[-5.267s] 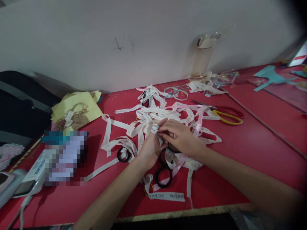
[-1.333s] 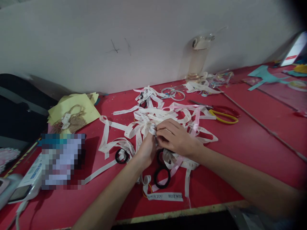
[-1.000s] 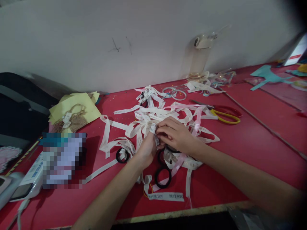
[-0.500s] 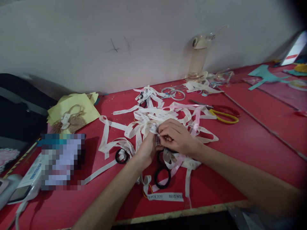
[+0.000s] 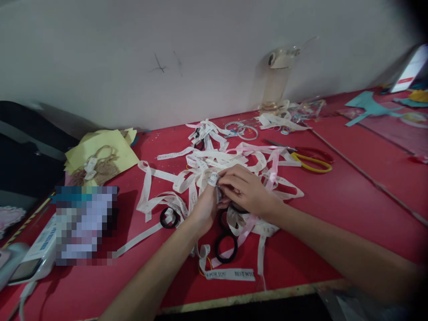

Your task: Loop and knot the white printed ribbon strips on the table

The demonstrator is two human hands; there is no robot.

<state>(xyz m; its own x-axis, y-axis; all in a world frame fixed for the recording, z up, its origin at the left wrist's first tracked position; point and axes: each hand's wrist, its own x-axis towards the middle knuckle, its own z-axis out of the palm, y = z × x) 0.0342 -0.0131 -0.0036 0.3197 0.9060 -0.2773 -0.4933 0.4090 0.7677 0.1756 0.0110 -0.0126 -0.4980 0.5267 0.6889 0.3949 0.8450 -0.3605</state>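
A white printed ribbon (image 5: 212,179) loops over the top of my left hand (image 5: 206,208), which is closed on it. My right hand (image 5: 245,189) meets it from the right, its bent fingers pinching at the same ribbon. The fingertips of both hands partly hide each other, and so does what lies between them. Around and beneath them spreads a tangle of white lettered ribbon (image 5: 182,180) with a pink ribbon (image 5: 273,167) through it. Close below my hands lies a black hair tie (image 5: 226,261); another black hair tie (image 5: 162,218), with ribbon in it, is to the left.
Scissors (image 5: 310,164) with yellow and red handles lie right of the ribbons on the red table (image 5: 334,205). Behind stand a clear bottle (image 5: 276,84) and clear rings (image 5: 248,132). Yellow paper (image 5: 125,154) and a white device (image 5: 40,249) are at the left. A cord (image 5: 368,176) crosses the right side.
The fingers of my right hand have shifted slightly up and left against the ribbon. My left hand stays almost in place, and the things on the table have not moved.
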